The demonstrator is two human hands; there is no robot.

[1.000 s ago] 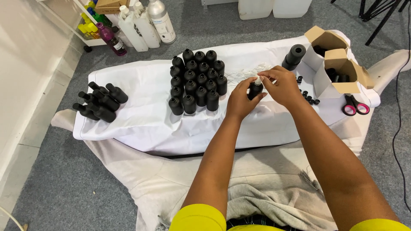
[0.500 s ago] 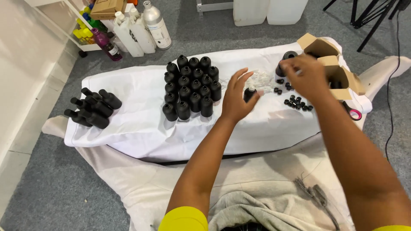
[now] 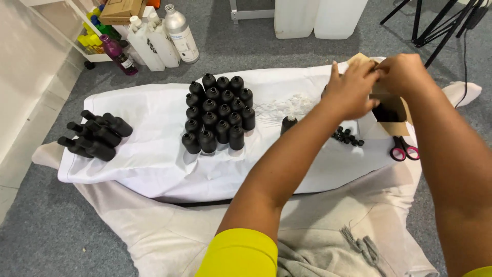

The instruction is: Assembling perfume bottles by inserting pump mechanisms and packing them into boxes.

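here, both hands [image 3: 379, 84] at brown cardboard box [image 3: 392, 105]

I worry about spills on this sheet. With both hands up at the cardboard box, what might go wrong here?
The left forearm passes close above the lone black bottle standing apart from the upright bottles, so drawing back might tip it. The small black caps lie loose near the box and may scatter. The scissors rest near the sheet's edge.
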